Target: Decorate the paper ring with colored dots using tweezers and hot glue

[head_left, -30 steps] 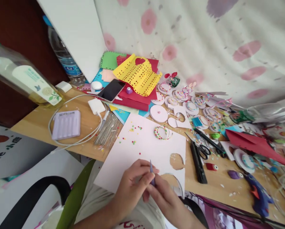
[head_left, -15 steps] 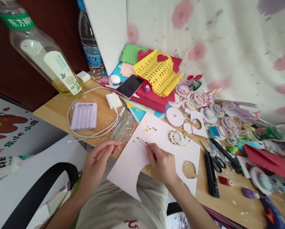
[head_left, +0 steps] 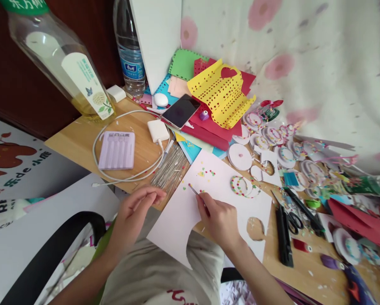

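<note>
My right hand (head_left: pixel 220 218) grips metal tweezers (head_left: pixel 194 190) over a white sheet of paper (head_left: pixel 173 220) with round cut-outs. The tweezers' tips are at a tiny red piece on the sheet, among small green, yellow and red paper bits (head_left: pixel 207 171). To the left, my left hand (head_left: pixel 135 216) is closed, thumb and fingertips pressed together. Whatever they hold, if anything, is too small to make out. Just beyond that hand lies a bundle of thin metal sticks (head_left: pixel 169 167). A paper ring dotted with coloured bits (head_left: pixel 239 186) rests on the sheet's right part.
A lilac power bank (head_left: pixel 117 151), a white cable and a phone (head_left: pixel 181 111) lie at the back left. Two bottles (head_left: pixel 84 80) stand behind them. Decorated paper rings (head_left: pixel 285 156), scissors (head_left: pixel 294 222) and a black cutter (head_left: pixel 284 237) crowd the right side.
The tweezers' tips have come together at the tiny red piece; they were slightly apart before. The whole view has shifted a little. My left hand keeps its pinch.
</note>
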